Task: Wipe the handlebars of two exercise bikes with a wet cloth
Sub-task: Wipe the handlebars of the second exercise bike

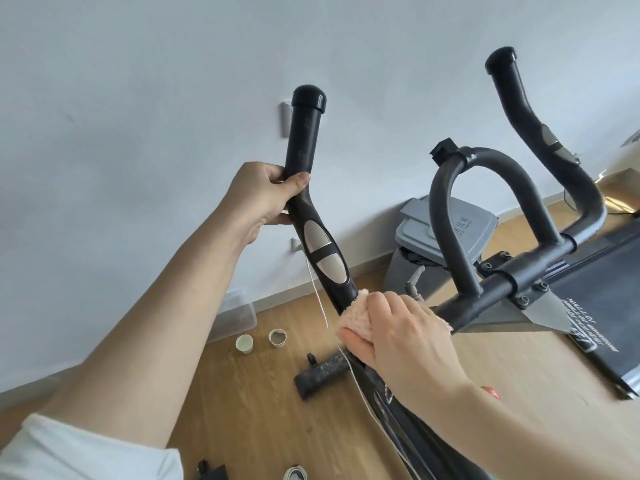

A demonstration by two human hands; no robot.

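A pale pink cloth point(356, 315) is wrapped on the lower part of the left handlebar point(313, 209) of the exercise bike, below its silver sensor plates point(325, 254). The right hand point(405, 337) presses the cloth to the bar, fingers curled over it. The left hand point(263, 199) grips the bar higher up. On the wooden floor point(242, 403) stand two paper cups point(277, 338); a grey bin point(436, 244) stands by the wall.

Handlebar grip point(304, 143): matt black foam, showing scuffed patches.
Sensor plates point(325, 252): brushed metal, giving off a dull sheen.
Cloth point(356, 318): fluffy pink terry, looking soft.
Floor point(242, 410): smooth wood laminate, shining faintly.
Bin point(398, 268): smooth grey plastic, looking matt.
Cups point(244, 344): paper, looking matt.
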